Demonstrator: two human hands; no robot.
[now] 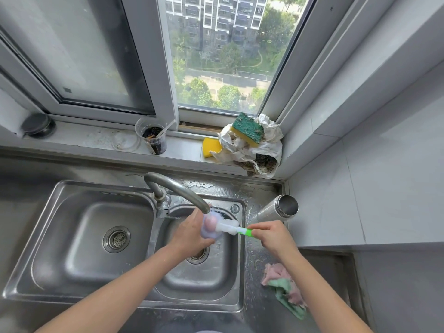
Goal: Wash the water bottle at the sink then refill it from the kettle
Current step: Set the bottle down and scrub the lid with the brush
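Note:
A steel water bottle stands uncapped on the wet counter right of the sink, its mouth tilted toward me. Over the right basin, under the spout of the tap, my left hand holds a pale lilac bottle lid. My right hand grips the green handle of a white sponge bottle brush, whose head presses against the lid. No kettle is in view.
The left basin holds only its drain. A pink and green cloth lies on the counter at the right. On the windowsill sit sponges on a crumpled rag, a plastic cup with dark contents and a dark jar.

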